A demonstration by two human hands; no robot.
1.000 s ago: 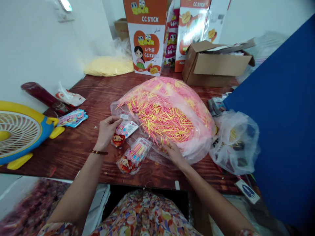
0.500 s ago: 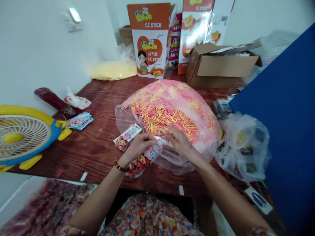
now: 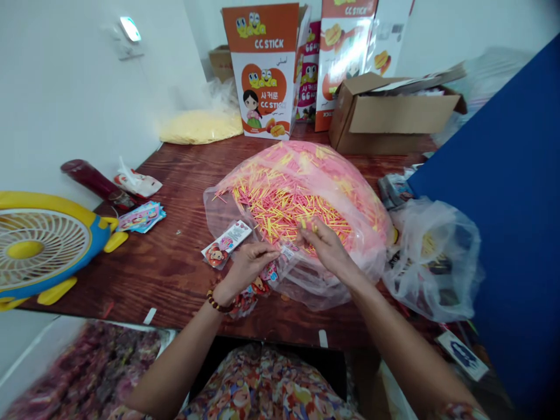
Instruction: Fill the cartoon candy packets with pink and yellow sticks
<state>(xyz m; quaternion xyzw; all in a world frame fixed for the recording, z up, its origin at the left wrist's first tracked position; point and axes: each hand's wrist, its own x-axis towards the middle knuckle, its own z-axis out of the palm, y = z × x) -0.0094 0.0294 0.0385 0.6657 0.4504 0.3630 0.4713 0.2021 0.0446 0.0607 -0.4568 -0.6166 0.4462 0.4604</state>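
A big clear plastic bag (image 3: pixel 350 192) full of pink and yellow candy sticks lies in the middle of the brown wooden table (image 3: pixel 175 274). My left hand (image 3: pixel 245 265) is closed on a small printed clear packet (image 3: pixel 266 274) at the bag's near edge. My right hand (image 3: pixel 326 245) pinches a few sticks just above that packet's top. Another printed packet (image 3: pixel 225 242) lies flat on the table to the left of my left hand.
A yellow and blue fan (image 3: pixel 44 245) stands at the left edge. Several packets (image 3: pixel 140 216) and a dark red bottle (image 3: pixel 94 181) lie near it. CC STICK cartons (image 3: pixel 265 64) and an open cardboard box (image 3: pixel 394 111) stand at the back. A crumpled plastic bag (image 3: pixel 433 256) and a blue panel (image 3: pixel 503 204) are on the right.
My left hand left the packet on the table and now holds another packet at the bag's edge. My right hand has come up from the table with sticks to the packet's top.
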